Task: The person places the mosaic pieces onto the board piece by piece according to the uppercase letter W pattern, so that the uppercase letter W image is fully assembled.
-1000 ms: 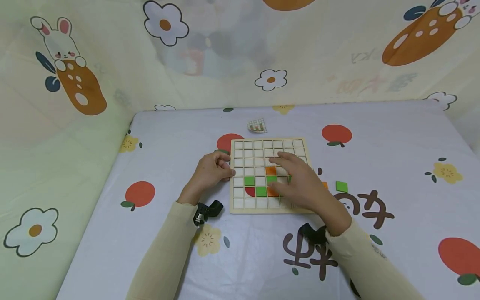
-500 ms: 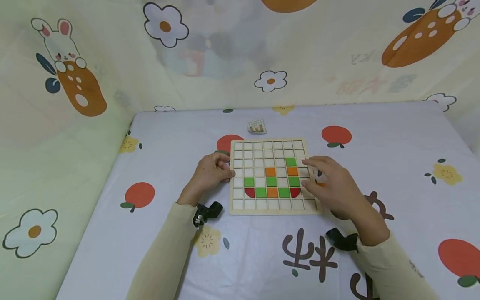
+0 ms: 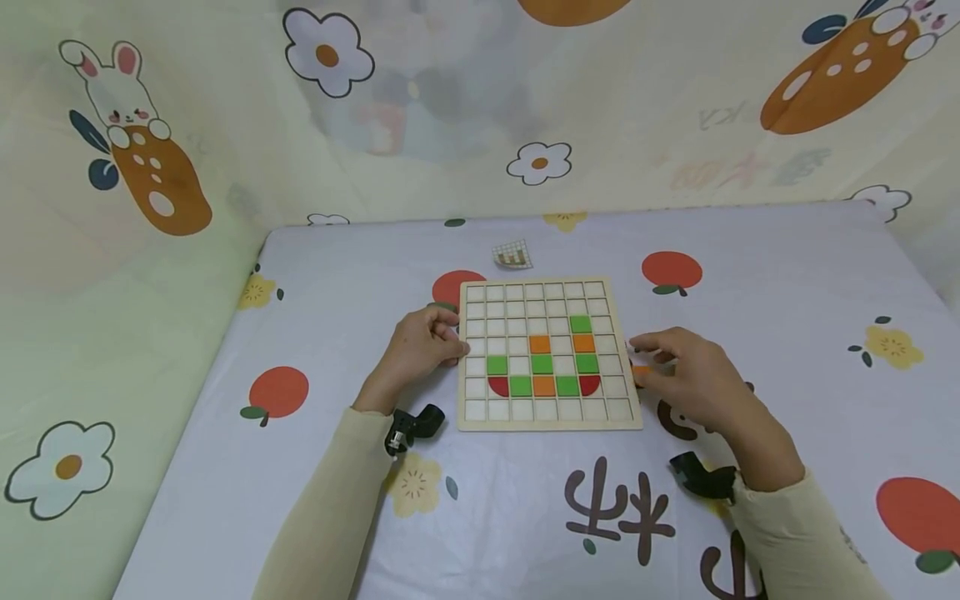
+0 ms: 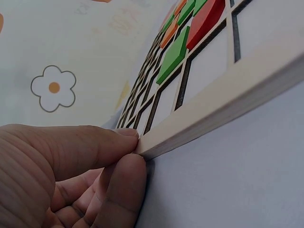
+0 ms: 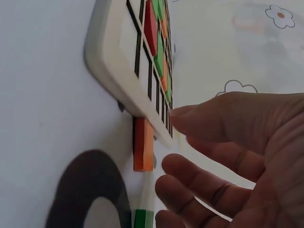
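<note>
A wooden grid board (image 3: 551, 426) lies on the table, with green, orange and red tiles in some of its squares. My left hand (image 3: 417, 348) pinches the board's left edge; the left wrist view shows thumb and finger at the rim (image 4: 209, 114). To the right of the board, my right hand (image 3: 693, 379) hovers with loosely bent fingers and holds nothing. Under its fingers, a loose orange tile (image 5: 143, 145) touches or nearly touches the board's edge. A loose green tile (image 5: 144, 218) lies beyond it in the right wrist view; the hand hides it in the head view.
Behind the board lies a small curled card (image 3: 513, 255) printed with a grid pattern. The table wears a white cloth (image 3: 510, 517) with fruit, flower and lettering prints. A patterned curtain (image 3: 450, 117) hangs at the back and left.
My right hand has moved from above the board to the right, over the loose tiles, uncovering the tiles on the board's right part. My left hand has stayed at the left edge.
</note>
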Motion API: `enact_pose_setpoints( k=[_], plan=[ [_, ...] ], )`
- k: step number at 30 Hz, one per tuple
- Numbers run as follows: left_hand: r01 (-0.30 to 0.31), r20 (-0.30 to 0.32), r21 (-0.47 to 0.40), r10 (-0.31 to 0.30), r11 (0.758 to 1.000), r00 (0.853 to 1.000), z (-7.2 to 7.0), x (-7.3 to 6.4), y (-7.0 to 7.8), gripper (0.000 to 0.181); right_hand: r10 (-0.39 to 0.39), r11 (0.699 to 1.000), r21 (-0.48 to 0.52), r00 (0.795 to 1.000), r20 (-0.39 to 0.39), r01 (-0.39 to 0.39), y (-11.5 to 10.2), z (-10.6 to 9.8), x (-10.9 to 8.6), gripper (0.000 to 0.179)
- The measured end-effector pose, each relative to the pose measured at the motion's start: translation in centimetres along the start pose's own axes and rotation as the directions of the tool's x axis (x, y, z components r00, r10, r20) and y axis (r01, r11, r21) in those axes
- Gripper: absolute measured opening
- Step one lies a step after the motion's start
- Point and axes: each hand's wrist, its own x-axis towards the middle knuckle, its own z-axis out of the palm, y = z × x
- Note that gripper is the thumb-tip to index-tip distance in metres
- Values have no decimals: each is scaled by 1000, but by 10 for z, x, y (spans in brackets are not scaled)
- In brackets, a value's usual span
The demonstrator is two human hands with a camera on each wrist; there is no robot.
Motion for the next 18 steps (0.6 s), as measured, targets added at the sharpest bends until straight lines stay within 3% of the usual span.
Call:
enact_pose_setpoints(
  k=[18],
  plan=[
    [4,0,0,-4,1000,1000,0,1,-1,40,86,995,-53,995,59,-83,11,2,1,42]
  ],
)
